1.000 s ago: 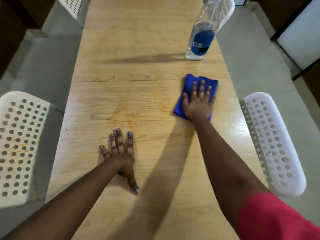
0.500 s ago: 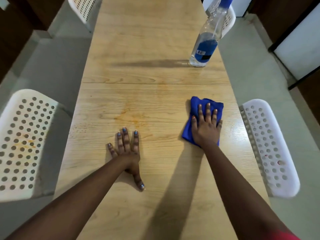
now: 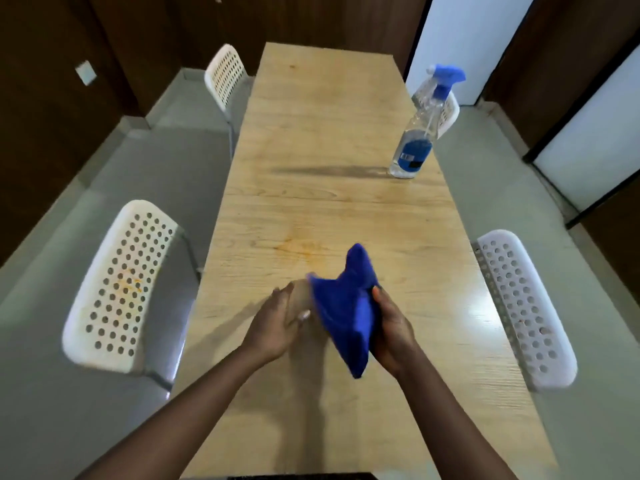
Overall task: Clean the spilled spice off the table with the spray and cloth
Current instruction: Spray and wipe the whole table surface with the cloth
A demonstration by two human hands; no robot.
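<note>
The blue cloth (image 3: pixel 346 306) is bunched up and lifted off the long wooden table (image 3: pixel 311 133). My right hand (image 3: pixel 391 330) grips its right side. Just left of the cloth is my left hand (image 3: pixel 280 323), raised off the table with fingers loosely curled; whether it touches the cloth's edge I cannot tell. A faint orange spice smear (image 3: pixel 298 249) marks the wood just beyond the cloth. The clear spray bottle (image 3: pixel 415 136), with a blue label and blue trigger, stands upright at the far right edge of the table.
White perforated chairs stand around the table: one at the near left (image 3: pixel 121 289) with orange specks on its back, one at the near right (image 3: pixel 519 306), one at the far left (image 3: pixel 225 74), and one behind the bottle (image 3: pixel 446 116). The floor is grey.
My right hand stopped wiping and lifted the cloth off the table. My left hand came off the wood and moved toward the cloth. The view tilted up, showing the whole table.
</note>
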